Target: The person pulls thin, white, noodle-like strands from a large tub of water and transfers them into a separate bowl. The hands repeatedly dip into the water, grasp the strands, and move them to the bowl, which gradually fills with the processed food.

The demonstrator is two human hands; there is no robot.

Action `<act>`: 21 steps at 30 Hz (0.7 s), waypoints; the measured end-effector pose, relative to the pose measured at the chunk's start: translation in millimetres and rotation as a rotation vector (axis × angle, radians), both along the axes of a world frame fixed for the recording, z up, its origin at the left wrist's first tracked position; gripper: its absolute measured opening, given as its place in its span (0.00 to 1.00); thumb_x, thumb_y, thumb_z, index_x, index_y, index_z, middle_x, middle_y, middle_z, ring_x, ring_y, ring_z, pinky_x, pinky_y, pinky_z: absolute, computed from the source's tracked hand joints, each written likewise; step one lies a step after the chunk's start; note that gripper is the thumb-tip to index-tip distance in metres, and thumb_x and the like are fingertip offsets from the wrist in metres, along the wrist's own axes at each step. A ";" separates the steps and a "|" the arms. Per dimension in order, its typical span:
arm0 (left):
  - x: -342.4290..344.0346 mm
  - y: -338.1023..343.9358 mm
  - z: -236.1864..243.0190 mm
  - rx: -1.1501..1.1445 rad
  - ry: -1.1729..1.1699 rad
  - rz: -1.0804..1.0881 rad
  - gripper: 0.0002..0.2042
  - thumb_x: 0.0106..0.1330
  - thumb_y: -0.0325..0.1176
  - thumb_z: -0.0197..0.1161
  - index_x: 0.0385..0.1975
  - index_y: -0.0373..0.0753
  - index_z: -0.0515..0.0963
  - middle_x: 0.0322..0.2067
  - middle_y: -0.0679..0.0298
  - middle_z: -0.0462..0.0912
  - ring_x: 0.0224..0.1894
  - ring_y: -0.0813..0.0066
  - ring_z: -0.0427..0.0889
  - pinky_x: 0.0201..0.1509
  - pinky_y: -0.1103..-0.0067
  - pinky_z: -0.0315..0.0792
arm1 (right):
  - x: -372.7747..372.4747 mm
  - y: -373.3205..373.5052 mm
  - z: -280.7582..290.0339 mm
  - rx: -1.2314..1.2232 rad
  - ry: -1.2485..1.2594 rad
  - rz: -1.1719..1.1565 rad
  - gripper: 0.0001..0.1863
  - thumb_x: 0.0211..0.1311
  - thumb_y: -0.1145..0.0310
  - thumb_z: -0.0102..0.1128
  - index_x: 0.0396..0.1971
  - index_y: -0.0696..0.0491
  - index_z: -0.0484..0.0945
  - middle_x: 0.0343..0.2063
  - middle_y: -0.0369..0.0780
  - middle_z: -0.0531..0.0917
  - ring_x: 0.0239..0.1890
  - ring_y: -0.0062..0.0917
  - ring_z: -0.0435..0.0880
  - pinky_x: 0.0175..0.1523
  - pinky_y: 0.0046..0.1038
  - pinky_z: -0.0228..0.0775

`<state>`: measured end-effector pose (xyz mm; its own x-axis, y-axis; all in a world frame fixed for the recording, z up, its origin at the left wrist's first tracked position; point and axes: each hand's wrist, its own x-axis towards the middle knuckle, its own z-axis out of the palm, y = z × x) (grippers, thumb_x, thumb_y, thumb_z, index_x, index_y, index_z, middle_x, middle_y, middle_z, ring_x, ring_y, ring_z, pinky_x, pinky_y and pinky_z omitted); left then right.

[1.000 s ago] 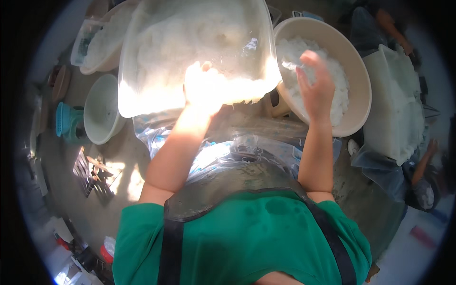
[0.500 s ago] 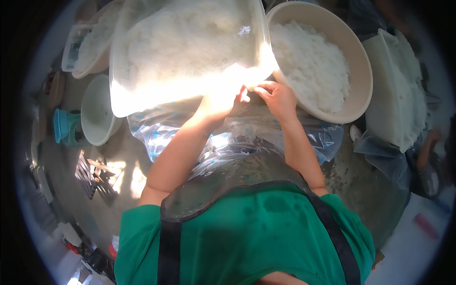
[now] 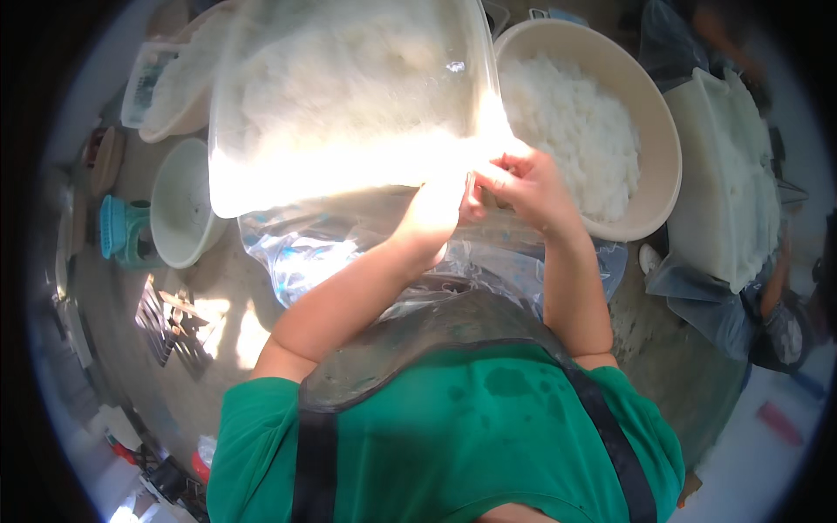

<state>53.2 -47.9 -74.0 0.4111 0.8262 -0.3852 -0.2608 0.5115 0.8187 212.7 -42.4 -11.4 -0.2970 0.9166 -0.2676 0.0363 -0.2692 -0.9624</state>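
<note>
At the near right corner of a large whitish tub (image 3: 214, 166), my two hands come together. My left hand (image 3: 446, 199) is partly washed out by glare, its fingers curled. My right hand (image 3: 526, 185) has thumb and fingers pinched close against the left fingertips. Whatever is between them is too small and bright to make out. White, fluffy-looking wet stuff (image 3: 349, 70) fills the tub under a cloudy surface. Beside my right hand stands a round beige basin (image 3: 660, 131) with a heap of similar white stuff (image 3: 571, 131).
To the left are a pale empty-looking basin (image 3: 179, 205), a teal plastic stool (image 3: 131, 231) and another basin (image 3: 166, 131). A white tub (image 3: 728, 183) stands at the right, near another person's arm (image 3: 774, 279). Clear plastic sheeting (image 3: 305, 261) covers my lap. A slatted thing (image 3: 174, 318) lies on the floor.
Both hands have moved slightly right and toward me, still close together. My right hand has turned, its fingers more curled over the left fingertips. The view has shifted a little.
</note>
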 end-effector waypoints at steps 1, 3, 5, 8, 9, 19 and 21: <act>-5.2 4.8 32.7 -0.129 -0.069 -0.045 0.13 0.69 0.39 0.47 0.44 0.37 0.71 0.34 0.66 0.74 0.30 0.81 0.70 0.37 0.79 0.69 | -1.9 5.9 4.9 0.143 -0.025 -0.101 0.06 0.56 0.71 0.58 0.27 0.59 0.76 0.23 0.34 0.78 0.26 0.14 0.75 0.31 0.18 0.67; -17.8 24.1 96.5 0.232 0.337 -0.298 0.13 0.70 0.39 0.47 0.32 0.37 0.74 0.27 0.68 0.75 0.27 0.79 0.71 0.32 0.80 0.68 | -8.1 30.1 10.9 0.426 -0.067 -0.300 0.06 0.55 0.72 0.59 0.29 0.58 0.76 0.23 0.35 0.78 0.26 0.16 0.76 0.30 0.20 0.69; -30.0 47.3 122.6 0.951 0.537 -0.425 0.16 0.69 0.42 0.48 0.29 0.35 0.74 0.23 0.63 0.74 0.26 0.73 0.72 0.32 0.77 0.68 | -14.0 54.3 18.4 0.667 -0.183 -0.319 0.10 0.53 0.75 0.61 0.37 0.55 0.75 0.23 0.36 0.79 0.28 0.18 0.77 0.32 0.21 0.72; -33.1 70.9 144.4 1.278 0.677 -0.293 0.17 0.69 0.44 0.47 0.30 0.35 0.73 0.24 0.58 0.74 0.26 0.65 0.72 0.33 0.74 0.67 | -4.3 75.3 26.9 0.531 -0.097 0.176 0.24 0.49 0.78 0.60 0.49 0.52 0.70 0.37 0.40 0.79 0.36 0.21 0.78 0.38 0.23 0.73; -36.7 80.6 153.0 1.319 0.874 -0.333 0.13 0.68 0.40 0.50 0.32 0.35 0.73 0.26 0.58 0.75 0.28 0.67 0.74 0.34 0.76 0.69 | 2.6 79.5 17.6 0.353 0.013 0.333 0.24 0.49 0.77 0.59 0.51 0.53 0.69 0.40 0.40 0.78 0.37 0.22 0.78 0.39 0.24 0.73; -10.8 52.7 39.4 0.737 0.343 0.034 0.12 0.62 0.38 0.59 0.38 0.38 0.72 0.25 0.62 0.75 0.34 0.72 0.76 0.36 0.76 0.70 | -28.4 52.3 34.7 0.926 -0.526 -0.196 0.10 0.56 0.69 0.53 0.33 0.54 0.83 0.30 0.40 0.84 0.42 0.30 0.80 0.53 0.28 0.68; 0.3 56.4 43.5 0.925 0.363 0.107 0.10 0.67 0.39 0.54 0.37 0.39 0.70 0.23 0.66 0.72 0.30 0.75 0.74 0.33 0.79 0.69 | -29.9 53.6 31.4 0.822 -0.340 -0.170 0.11 0.57 0.70 0.53 0.35 0.54 0.83 0.38 0.40 0.83 0.50 0.33 0.76 0.59 0.31 0.62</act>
